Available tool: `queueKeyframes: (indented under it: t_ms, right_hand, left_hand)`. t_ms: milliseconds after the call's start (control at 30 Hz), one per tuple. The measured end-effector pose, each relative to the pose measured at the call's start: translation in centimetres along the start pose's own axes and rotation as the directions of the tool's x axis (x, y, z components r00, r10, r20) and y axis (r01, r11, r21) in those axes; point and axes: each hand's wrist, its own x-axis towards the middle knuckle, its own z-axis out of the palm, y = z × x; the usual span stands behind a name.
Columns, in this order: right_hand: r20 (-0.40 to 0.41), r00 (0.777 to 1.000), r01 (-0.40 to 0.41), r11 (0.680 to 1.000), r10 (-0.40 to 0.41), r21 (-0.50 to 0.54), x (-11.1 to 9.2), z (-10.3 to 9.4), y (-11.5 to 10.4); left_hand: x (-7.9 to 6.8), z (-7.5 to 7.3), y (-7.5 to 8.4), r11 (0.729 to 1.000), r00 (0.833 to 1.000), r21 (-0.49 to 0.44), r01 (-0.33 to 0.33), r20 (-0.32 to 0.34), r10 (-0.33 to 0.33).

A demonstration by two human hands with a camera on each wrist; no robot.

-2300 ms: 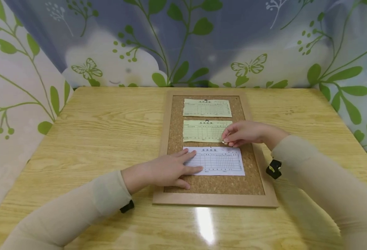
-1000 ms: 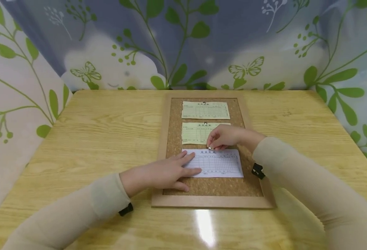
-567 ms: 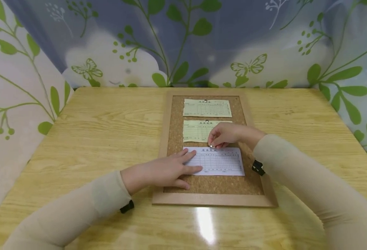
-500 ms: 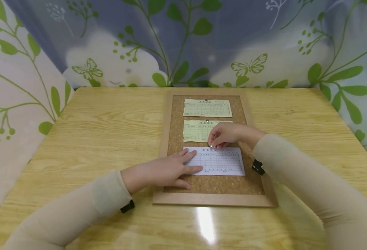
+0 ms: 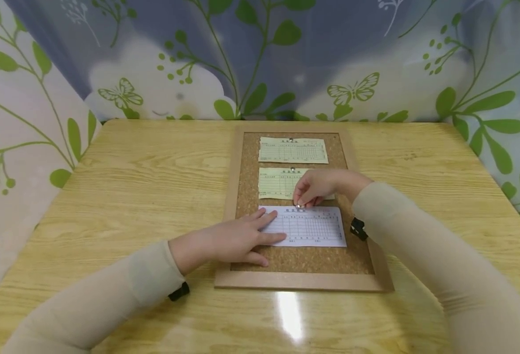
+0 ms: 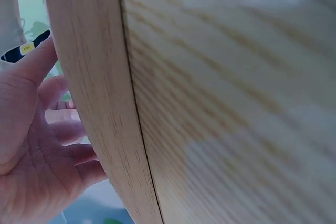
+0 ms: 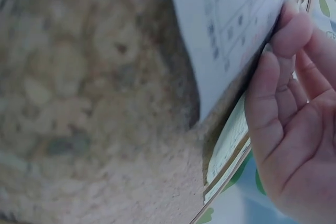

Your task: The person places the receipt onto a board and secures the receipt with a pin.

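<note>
A white printed slip [image 5: 315, 226] lies on a wood-framed corkboard [image 5: 313, 259], below two pale yellow slips. My left hand [image 5: 246, 239] rests spread over the slip's left end, thumb on the cork. With thumb and forefinger, my right hand [image 5: 319, 187] pinches a small silver thumbtack [image 5: 298, 206] at the middle of the slip's top edge; its point is hidden. The hand covers part of the middle yellow slip [image 5: 275, 183]. In the right wrist view, the fingertips [image 7: 265, 72] meet beside the white slip [image 7: 226, 30], whose corner stands slightly off the cork [image 7: 79, 93].
The top yellow slip [image 5: 292, 152] has a silver tack [image 5: 291, 140] at its upper edge, and another tack [image 5: 292, 169] holds the middle one. The board's frame [image 5: 304, 281] lies on a wooden table [image 5: 153, 177]. Leaf-patterned coverings [image 5: 352, 59] line the back and sides.
My right hand has moved left with the thumbtack, from the middle yellow slip's lower right corner to the white slip's top edge, and stays there. The left hand has kept its place.
</note>
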Motion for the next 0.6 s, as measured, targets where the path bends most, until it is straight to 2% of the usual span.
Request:
queueKeyframes:
  t_ms: [200,367,600]
  right_hand:
    - [-0.024,1.000,-0.012,0.997,0.010,-0.080,0.1,0.3,-0.8]
    - [-0.079,0.996,-0.047,0.990,0.036,-0.136,-0.1,0.9,-1.5]
    - [-0.112,0.993,-0.044,0.983,0.024,-0.181,-0.4,1.5,-1.8]
  left_hand:
    - [-0.1,0.0,-0.1,1.000,1.000,-0.009,0.008,0.009,-0.008]
    - [-0.1,0.0,-0.2,1.000,1.000,-0.006,0.003,0.008,-0.003]
    - [0.0,-0.1,0.0,1.000,1.000,0.008,-0.003,0.005,0.003]
